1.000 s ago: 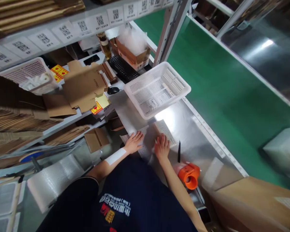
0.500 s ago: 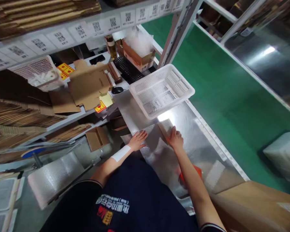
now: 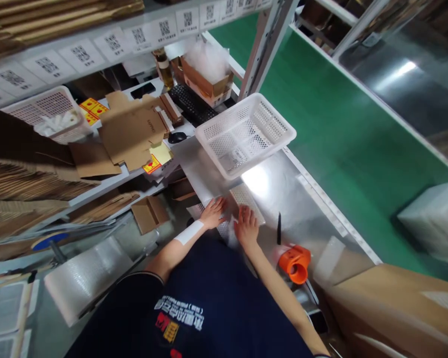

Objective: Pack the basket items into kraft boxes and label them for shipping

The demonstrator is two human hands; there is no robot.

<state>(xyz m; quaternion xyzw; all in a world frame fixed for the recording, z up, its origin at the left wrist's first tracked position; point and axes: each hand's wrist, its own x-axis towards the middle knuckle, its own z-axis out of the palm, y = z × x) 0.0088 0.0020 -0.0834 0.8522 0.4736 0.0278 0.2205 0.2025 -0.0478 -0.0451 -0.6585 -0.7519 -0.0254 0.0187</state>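
Observation:
A sheet of bubble wrap (image 3: 246,201) lies on the shiny metal table (image 3: 283,189) right in front of me. My left hand (image 3: 212,214) rests flat on its left part, fingers stretched out. My right hand (image 3: 246,227) lies flat on the wrap beside it, fingers spread, close to the table's near edge. What the wrap covers is hidden under my hands.
A white plastic basket (image 3: 244,134) stands just beyond the wrap. A black pen (image 3: 279,228) and an orange tape dispenser (image 3: 294,263) lie to my right, a cardboard box (image 3: 392,308) further right. Shelves with flat cardboard (image 3: 130,132) stand left; a green conveyor (image 3: 343,144) runs right.
My right hand reached out to the wrap's far right part half a second ago, then came back toward my body. My left hand stayed on the wrap.

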